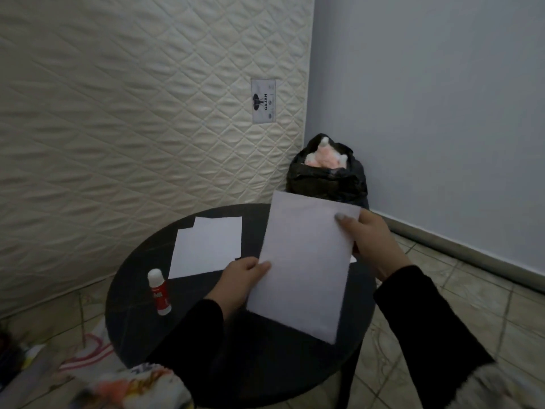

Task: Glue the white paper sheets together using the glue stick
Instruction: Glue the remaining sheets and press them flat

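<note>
At the lower left, patterned cloth [138, 382] lies crumpled on the tiled floor [460, 293], just beside the round dark table [129, 299]. A quilted cream mattress [132, 113] leans upright behind the table, filling the 9 to 12 o'clock side of the view; its sewn label [263, 101] reads "GAJAH" beside a small dark emblem, and the finer print is too small to read. A black plastic bag [327, 178] with something pink and white showing at its mouth stands on the floor at the table's 1 o'clock, in the corner by the pale blue wall [442, 98].

On the table, the glue stick [159, 291] lies on its side at about 9 o'clock, white cap pointing away, red body with white lettering too blurred to read. Two overlapping paper sheets [206, 246] lie flat at 11 o'clock, apart from the glue stick.

The left hand [240, 280], in a black sleeve, pinches the left edge of a lifted white sheet [303, 270], thumb on top. The glue stick lies at that hand's 9 o'clock, well apart from it. The right hand [368, 240] grips the sheet's far right corner, thumb over the face. The sheet is tilted above the table and hides part of the tabletop and the bag's base.
</note>
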